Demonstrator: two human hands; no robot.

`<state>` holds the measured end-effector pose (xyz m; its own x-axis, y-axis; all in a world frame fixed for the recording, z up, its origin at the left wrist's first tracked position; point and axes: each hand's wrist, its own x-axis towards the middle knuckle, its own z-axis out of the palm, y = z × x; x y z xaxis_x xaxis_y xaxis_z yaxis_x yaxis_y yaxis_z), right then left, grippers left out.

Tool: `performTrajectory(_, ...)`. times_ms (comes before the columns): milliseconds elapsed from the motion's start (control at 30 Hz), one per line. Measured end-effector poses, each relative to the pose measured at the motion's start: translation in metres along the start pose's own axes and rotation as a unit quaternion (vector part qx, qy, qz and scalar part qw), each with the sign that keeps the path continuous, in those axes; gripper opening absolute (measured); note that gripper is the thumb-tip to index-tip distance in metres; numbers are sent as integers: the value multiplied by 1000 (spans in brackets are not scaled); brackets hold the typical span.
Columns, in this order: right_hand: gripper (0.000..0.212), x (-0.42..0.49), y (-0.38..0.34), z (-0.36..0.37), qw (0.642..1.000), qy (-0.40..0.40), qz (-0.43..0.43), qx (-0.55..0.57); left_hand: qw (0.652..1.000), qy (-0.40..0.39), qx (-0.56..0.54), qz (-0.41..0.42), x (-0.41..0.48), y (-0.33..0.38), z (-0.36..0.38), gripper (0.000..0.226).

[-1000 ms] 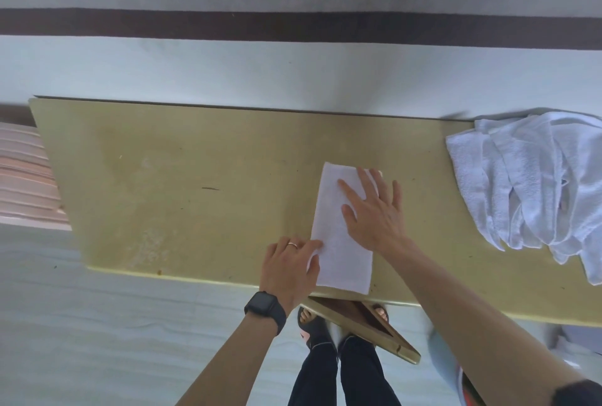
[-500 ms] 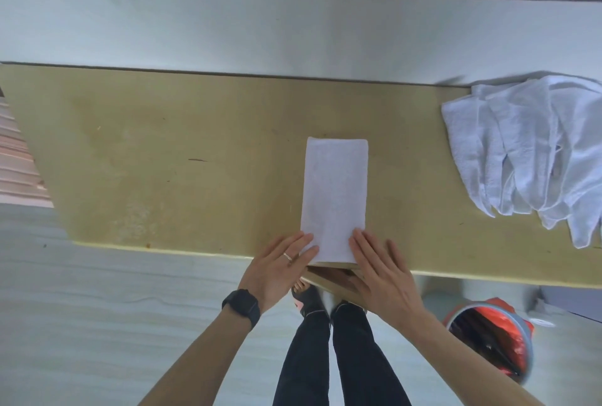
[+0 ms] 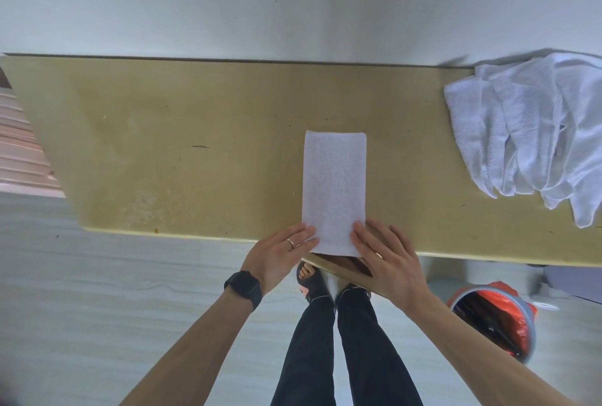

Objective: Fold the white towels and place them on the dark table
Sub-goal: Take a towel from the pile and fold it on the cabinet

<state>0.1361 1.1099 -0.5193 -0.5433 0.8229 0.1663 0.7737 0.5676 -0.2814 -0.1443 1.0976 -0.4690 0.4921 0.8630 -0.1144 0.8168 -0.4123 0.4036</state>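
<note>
The folded towel (image 3: 334, 192) lies as a narrow strip on the yellow worktop (image 3: 195, 151), its near end just over the front edge. Left hand (image 3: 280, 255) and right hand (image 3: 387, 259) lie flat at its near corners, fingers (image 3: 304, 232) spread and released, pinching nothing yet. It looks like the next fold: lift the near end and carry it to the far edge, keeping corners square. The unfolded heap (image 3: 534, 141) waits at far right. On the floor, a round bin (image 3: 498, 317) holds something red and black; I can't tell what.
</note>
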Motion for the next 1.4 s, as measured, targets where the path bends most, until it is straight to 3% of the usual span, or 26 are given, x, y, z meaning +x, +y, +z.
performTrajectory(233, 34, 7, -5, -24, 996, -49, 20, 65, 1000, -9, -11, -21, -1, 8, -17, 71)
performTrajectory(400, 32, 31, -9, -45, 978, -78, 125, 151, 999, 41, 9, -16, 13, 2, -30, 69)
performTrajectory(567, 31, 73, -10, -71, 924, -140, 247, 254, 995, 93, 37, -21, 40, -11, -42, 58)
performTrajectory(667, 29, 99, -6, -73, 895, -137, 299, 301, 981, 91, -72, -157, 66, -8, -55, 24)
performTrajectory(733, 27, 116, -3, -71, 878, -125, 333, 321, 938, 78, -216, -259, 84, -8, -64, 27)
performTrajectory(800, 23, 133, 1, -70, 866, -107, 364, 325, 904, 78, -293, -300, 101, -14, -68, 22)
performTrajectory(867, 18, 148, 6, -68, 861, -93, 384, 321, 893, 84, -309, -317, 115, -23, -69, 18)
performTrajectory(1000, 9, 170, 14, -62, 864, -87, 392, 304, 889, 103, -289, -340, 135, -40, -69, 22)
performTrajectory(1267, 17, 195, 25, -46, 855, -76, 433, 277, 896, 131, -246, -344, 161, -54, -63, 22)
performTrajectory(1400, 16, 199, 28, -41, 849, -73, 449, 270, 898, 109, -235, -357, 166, -59, -54, 22)
